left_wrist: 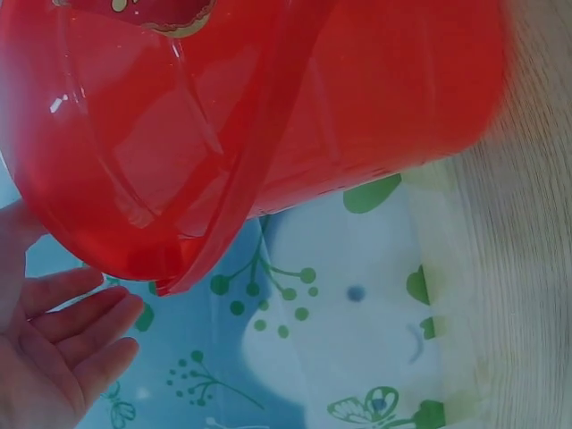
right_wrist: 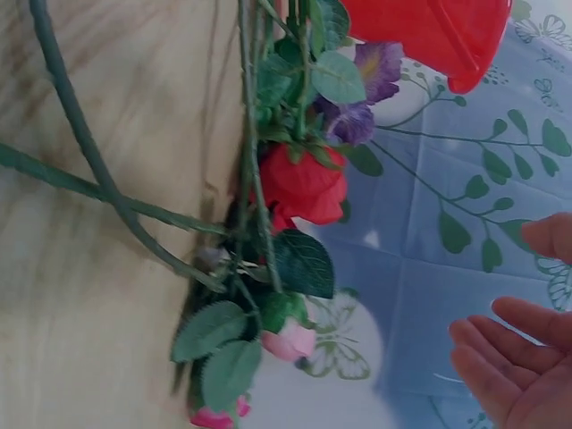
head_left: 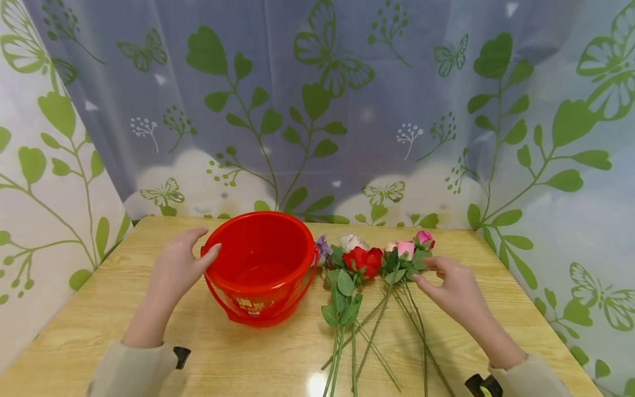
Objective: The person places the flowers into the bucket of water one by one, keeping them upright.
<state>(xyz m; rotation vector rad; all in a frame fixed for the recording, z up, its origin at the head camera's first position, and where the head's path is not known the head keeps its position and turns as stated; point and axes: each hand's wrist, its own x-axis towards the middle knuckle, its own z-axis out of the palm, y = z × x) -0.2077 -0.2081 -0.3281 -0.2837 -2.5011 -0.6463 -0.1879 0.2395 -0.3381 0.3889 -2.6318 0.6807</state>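
Observation:
A red plastic bucket (head_left: 263, 298) with its handle hanging down in front stands upright on the table, left of centre. My left hand (head_left: 181, 264) is at the bucket's left rim, thumb over the edge and fingers outside; in the left wrist view the fingers (left_wrist: 85, 326) are loosely extended beside the rim. To the right lie several flowers with long green stems: a red flower (head_left: 364, 261), a white one (head_left: 352, 241), a purple one (head_left: 322, 248) and pink roses (head_left: 405, 250). Beside the pink roses hovers my right hand (head_left: 453, 286), fingers relaxed, holding nothing.
The wooden table (head_left: 218, 364) carries everything. Behind it hangs a blue-grey curtain (head_left: 357, 127) printed with green leaves and butterflies, with similar cloth at both sides. Flower stems (head_left: 379, 325) cross one another toward the table's front edge.

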